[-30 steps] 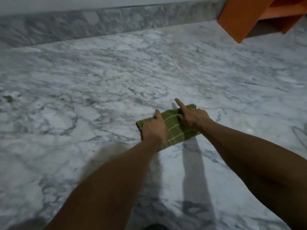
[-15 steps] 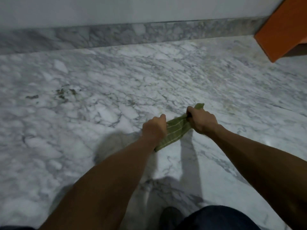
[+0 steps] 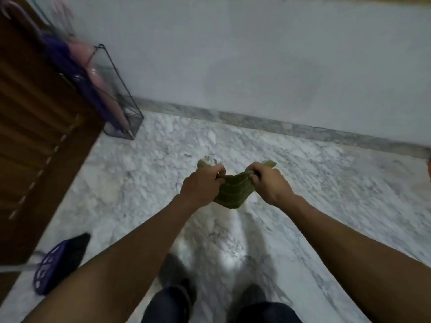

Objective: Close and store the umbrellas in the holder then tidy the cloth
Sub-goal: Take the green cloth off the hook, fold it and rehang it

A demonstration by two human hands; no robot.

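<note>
A folded green striped cloth (image 3: pixel 233 192) hangs in the air between my hands, above the marble floor. My left hand (image 3: pixel 201 185) grips its left top corner and my right hand (image 3: pixel 270 185) grips its right top corner. At the far left a black wire umbrella holder (image 3: pixel 121 94) stands against the white wall. In it rest a closed purple umbrella (image 3: pixel 70 66) and a closed pink umbrella (image 3: pixel 102 89), both blurred.
A dark brown wooden door (image 3: pixel 35 136) runs along the left. A purple plastic dustpan-like object (image 3: pixel 53 264) lies on the floor at lower left. My feet and dark trousers (image 3: pixel 210 304) show at the bottom. Marble floor (image 3: pixel 326 194) spreads to the right.
The cloth has come up off the floor, held by both hands. My view has risen and swung left, bringing the door and umbrella holder into sight; the orange furniture has gone out of view.
</note>
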